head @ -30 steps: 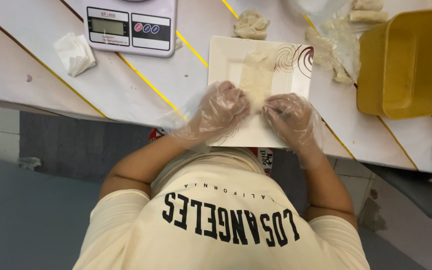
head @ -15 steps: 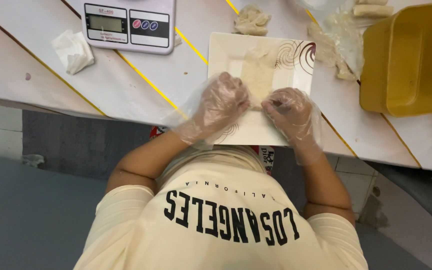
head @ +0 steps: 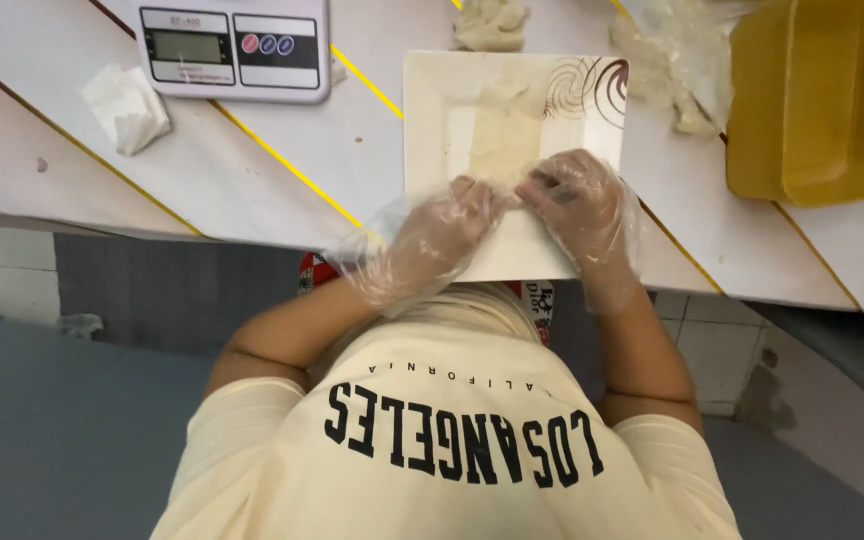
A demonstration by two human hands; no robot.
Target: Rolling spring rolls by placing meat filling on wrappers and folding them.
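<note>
Gloved hands folding dough strip on square white plate (head: 432,110).
Left hand (head: 442,235) and right hand (head: 582,205) both pinch the near end of the dough strip (head: 502,135) at plate centre; scale (head: 232,45) left of plate, yellow tub (head: 817,100) right, all on desk (head: 282,170).

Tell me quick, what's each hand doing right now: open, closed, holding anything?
Left hand: gloved, fingers curled onto the near edge of the dough sheet on the plate.
Right hand: gloved, fingers pinching the same edge.

Food-prep counter in a kitchen

Beyond the gloved hands: digital scale (head: 234,48), dough lumps (head: 490,22), yellow tub (head: 817,95), tiled wall below.
</note>
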